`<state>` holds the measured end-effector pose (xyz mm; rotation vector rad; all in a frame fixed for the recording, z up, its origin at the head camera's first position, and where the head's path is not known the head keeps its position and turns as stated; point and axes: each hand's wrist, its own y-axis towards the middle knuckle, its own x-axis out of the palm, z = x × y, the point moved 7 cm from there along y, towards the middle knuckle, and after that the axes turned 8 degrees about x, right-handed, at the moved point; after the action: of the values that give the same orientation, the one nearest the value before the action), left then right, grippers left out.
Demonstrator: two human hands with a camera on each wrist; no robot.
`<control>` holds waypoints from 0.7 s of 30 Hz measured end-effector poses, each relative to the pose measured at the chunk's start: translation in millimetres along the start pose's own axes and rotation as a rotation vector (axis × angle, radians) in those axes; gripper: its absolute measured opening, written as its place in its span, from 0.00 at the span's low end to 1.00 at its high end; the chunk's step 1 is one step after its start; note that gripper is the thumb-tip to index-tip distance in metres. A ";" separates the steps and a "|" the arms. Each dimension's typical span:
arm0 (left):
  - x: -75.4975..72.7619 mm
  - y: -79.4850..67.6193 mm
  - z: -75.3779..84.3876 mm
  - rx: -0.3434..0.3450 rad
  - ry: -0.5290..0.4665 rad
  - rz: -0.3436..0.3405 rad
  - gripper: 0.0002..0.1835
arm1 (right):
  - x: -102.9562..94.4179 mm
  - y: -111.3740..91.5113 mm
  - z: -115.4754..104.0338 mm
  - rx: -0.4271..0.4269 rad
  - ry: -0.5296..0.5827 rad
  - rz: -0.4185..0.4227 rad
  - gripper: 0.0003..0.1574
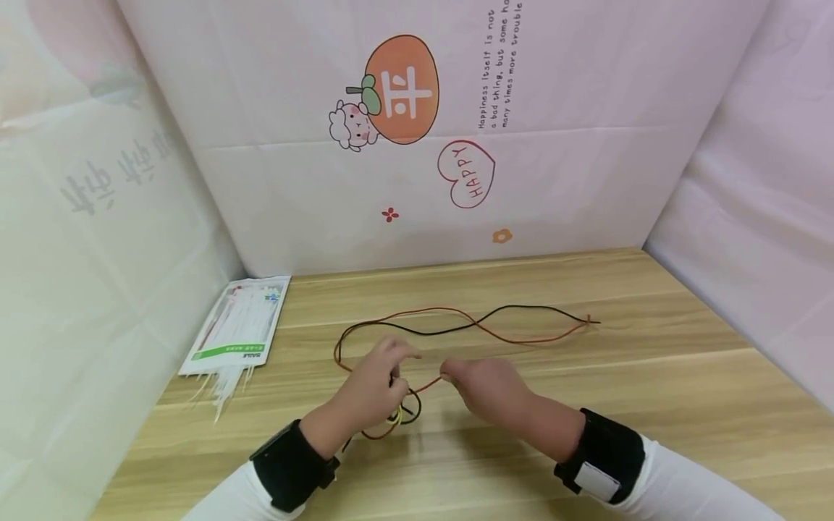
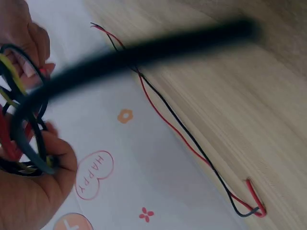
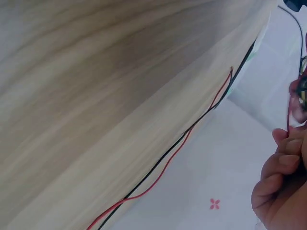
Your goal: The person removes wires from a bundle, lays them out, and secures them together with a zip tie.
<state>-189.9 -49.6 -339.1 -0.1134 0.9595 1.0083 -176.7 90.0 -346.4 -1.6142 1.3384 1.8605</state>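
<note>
Low over the table, my left hand [image 1: 371, 383] grips a coiled bundle of black, red and yellow wires, whose yellow wire [image 1: 396, 417] shows below the fingers. To its right, my right hand [image 1: 491, 391] pinches a red wire [image 1: 428, 384] that runs back to the bundle. In the left wrist view the coiled black wire [image 2: 72, 79] crosses close to the lens, blurred. A long red wire [image 1: 521, 341] and a black wire [image 1: 528, 306] lie on the table beyond both hands, crossing each other, their far ends together at the right.
On the wooden table [image 1: 651, 376], at the left, lies a flat white packet [image 1: 237, 318] with a green stripe. Thin white strips [image 1: 228, 380] stick out of its near end. Printed white cloth [image 1: 293, 202] walls off the back and both sides.
</note>
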 end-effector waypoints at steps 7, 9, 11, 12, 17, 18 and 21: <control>25.8 2.4 2.0 0.001 0.058 -0.209 0.13 | -2.7 4.5 -17.1 -0.104 -0.029 0.058 0.10; 27.8 2.7 1.9 0.010 0.080 -0.211 0.12 | -3.3 4.9 -18.9 -0.132 -0.007 0.063 0.11; 27.4 2.7 1.9 0.014 0.112 -0.205 0.11 | -4.9 4.6 -19.2 -0.159 0.008 0.063 0.11; 26.8 2.7 2.3 0.017 0.132 -0.205 0.10 | -6.0 4.6 -18.6 -0.168 0.011 0.063 0.10; 24.7 2.2 5.3 0.007 0.126 -0.246 0.09 | -13.1 4.7 -15.9 -0.214 0.005 0.071 0.05; 24.2 1.5 4.9 -0.009 0.101 -0.255 0.08 | -15.1 5.1 -15.7 -0.226 0.003 0.081 0.05; 22.2 -2.0 1.6 -0.069 0.037 -0.275 0.07 | -22.1 5.2 -13.0 -0.242 0.012 0.122 0.05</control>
<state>-183.3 -35.2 -354.8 -0.3139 0.9148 0.7874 -166.4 83.8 -323.2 -1.6935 1.2829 2.1601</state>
